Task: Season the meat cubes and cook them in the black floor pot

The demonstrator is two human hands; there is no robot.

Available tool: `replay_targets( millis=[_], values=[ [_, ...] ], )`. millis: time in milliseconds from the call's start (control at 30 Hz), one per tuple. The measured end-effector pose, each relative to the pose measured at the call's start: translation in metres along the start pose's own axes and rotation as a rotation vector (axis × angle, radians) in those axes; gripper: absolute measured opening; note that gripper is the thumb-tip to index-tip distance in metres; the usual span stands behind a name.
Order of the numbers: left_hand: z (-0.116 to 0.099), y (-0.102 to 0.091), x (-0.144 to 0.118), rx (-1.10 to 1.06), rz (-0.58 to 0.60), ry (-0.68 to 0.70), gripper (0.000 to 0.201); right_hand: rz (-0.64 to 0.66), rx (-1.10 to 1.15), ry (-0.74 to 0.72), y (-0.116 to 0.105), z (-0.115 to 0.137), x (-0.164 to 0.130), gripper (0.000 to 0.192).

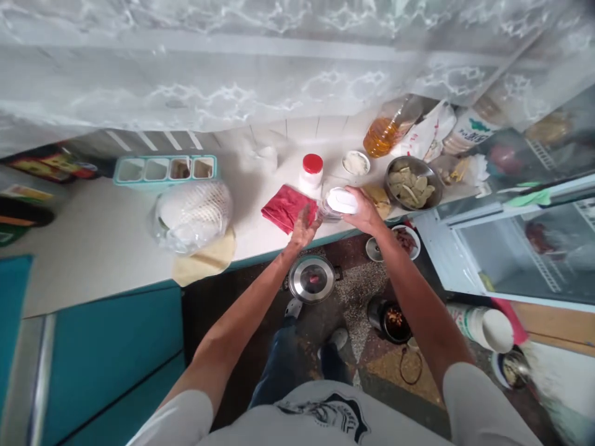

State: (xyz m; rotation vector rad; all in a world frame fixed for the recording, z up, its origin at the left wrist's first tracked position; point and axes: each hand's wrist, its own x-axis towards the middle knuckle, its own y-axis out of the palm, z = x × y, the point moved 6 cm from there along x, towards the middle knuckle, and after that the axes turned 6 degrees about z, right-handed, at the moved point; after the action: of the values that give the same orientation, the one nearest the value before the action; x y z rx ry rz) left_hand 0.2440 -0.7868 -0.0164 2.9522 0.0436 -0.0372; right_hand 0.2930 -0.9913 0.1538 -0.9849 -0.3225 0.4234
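My right hand [365, 212] grips a white, rounded lid-like piece [343, 200] over a clear container [328, 212] near the counter's front edge. Whether the white piece touches the container's rim, I cannot tell. Beside the container's left side is my left hand [304, 230], its fingers apart and holding nothing; it partly overlaps a folded red cloth [286, 207]. Just behind the cloth stands a white jar with a red lid [312, 168]. A small bowl of white stuff [356, 163] sits behind the container.
On the right are a metal bowl of pale slices [413, 183], an oil bottle [382, 136] and an open fridge [511, 248]. A compartmented spice box [165, 168] and a netted bag [195, 214] occupy the left. A lidded pot [311, 279] stands on the floor.
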Motion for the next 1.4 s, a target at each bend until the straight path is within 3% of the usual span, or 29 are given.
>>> replay_targets(
  millis=[133,300,467,933,1067,1267,1400],
  values=[
    [0.001,0.015,0.013,-0.048,-0.015,-0.081,0.094,0.104,-0.046,0.024,0.009,-0.005,0.017,0.086],
    [-0.003,0.029,0.014,-0.089,-0.002,-0.031,0.090,0.107,-0.062,0.036,0.010,-0.008,0.018,0.087],
    [0.005,0.040,0.017,-0.145,-0.061,-0.014,0.082,0.119,-0.097,0.028,0.014,-0.011,0.022,0.090],
    [-0.008,0.044,0.006,-0.030,-0.097,0.147,0.077,0.117,-0.135,-0.042,0.017,-0.011,0.020,0.096],
    [-0.012,0.047,0.005,0.014,-0.102,0.164,0.076,0.133,-0.062,-0.058,0.014,-0.012,0.021,0.098],
    [-0.017,0.043,0.006,0.007,-0.082,0.159,0.093,0.023,0.180,0.093,0.005,-0.041,0.005,0.127],
    [-0.029,0.040,0.016,0.033,-0.003,0.174,0.106,0.049,0.363,0.193,0.022,-0.066,-0.015,0.110]
  ],
)
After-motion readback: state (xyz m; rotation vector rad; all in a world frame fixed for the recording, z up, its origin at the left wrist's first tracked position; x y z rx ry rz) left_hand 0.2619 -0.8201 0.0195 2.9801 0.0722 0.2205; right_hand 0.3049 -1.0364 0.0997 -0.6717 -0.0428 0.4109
